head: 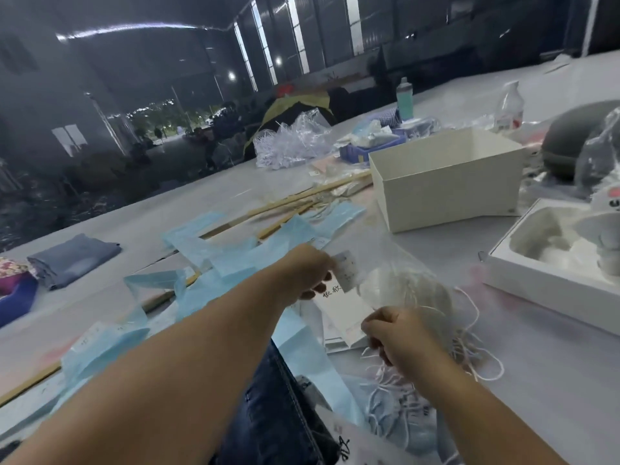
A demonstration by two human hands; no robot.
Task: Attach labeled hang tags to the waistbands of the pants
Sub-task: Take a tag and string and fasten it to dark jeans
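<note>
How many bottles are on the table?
2. A teal bottle stands at the far side of the table, behind the blue tray. A clear bottle with a red label stands to its right, beyond the open white box. Clutter may hide others.

Left hand (303, 273) pinches hang tags (345, 273); right hand (392, 333) apparently grips string (469, 350).
</note>
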